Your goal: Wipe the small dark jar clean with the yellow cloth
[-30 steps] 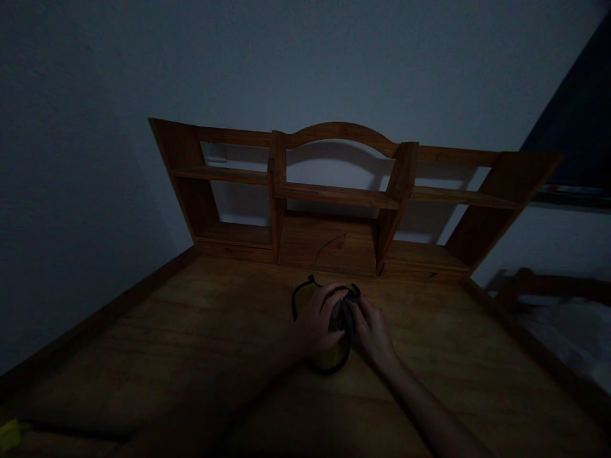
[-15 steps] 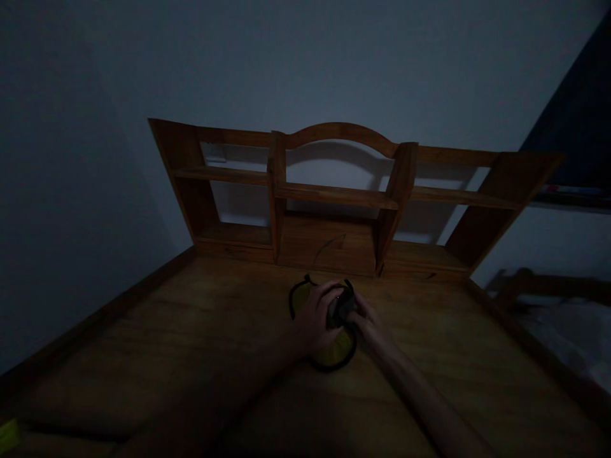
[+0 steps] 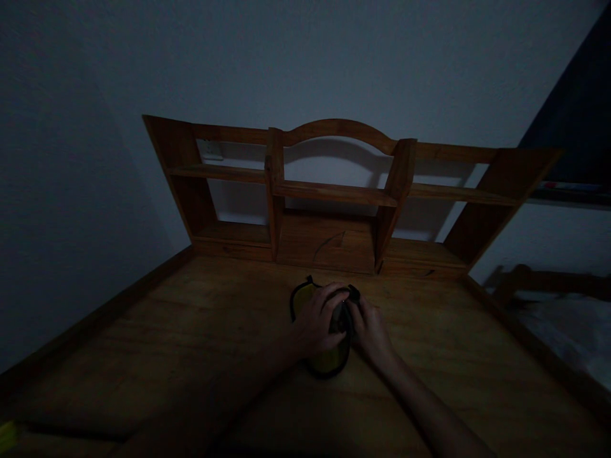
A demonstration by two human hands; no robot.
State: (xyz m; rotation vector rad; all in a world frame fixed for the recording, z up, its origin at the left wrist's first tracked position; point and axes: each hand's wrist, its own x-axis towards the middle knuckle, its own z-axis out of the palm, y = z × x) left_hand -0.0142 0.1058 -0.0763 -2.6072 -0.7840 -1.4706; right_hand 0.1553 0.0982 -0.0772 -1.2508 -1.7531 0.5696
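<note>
A yellow, cloth-like piece with black edging [image 3: 330,362] lies on the wooden desktop, partly covered by my hands. On it sits a small dark object [image 3: 338,318]; the dim light hides what kind it is. My left hand [image 3: 314,323] is curled over this object from the left, thumb and fingers around it. From the right, my right hand [image 3: 375,332] pinches the black-edged side of the yellow piece, which is raised against the dark object. The tips of the right fingers are partly hidden.
A wooden shelf unit [image 3: 329,191] stands along the back of the desktop [image 3: 229,318], against the wall. Raised wooden rims [image 3: 95,312] border the sides. Something bright yellow [image 3: 7,436] shows at the lower left corner. A bed-like wooden frame [image 3: 548,280] is at the right.
My right hand has moved slightly right and down, its fingers now more upright. The right side of the yellow piece has been lifted and folded toward the dark object. My left hand stays on it.
</note>
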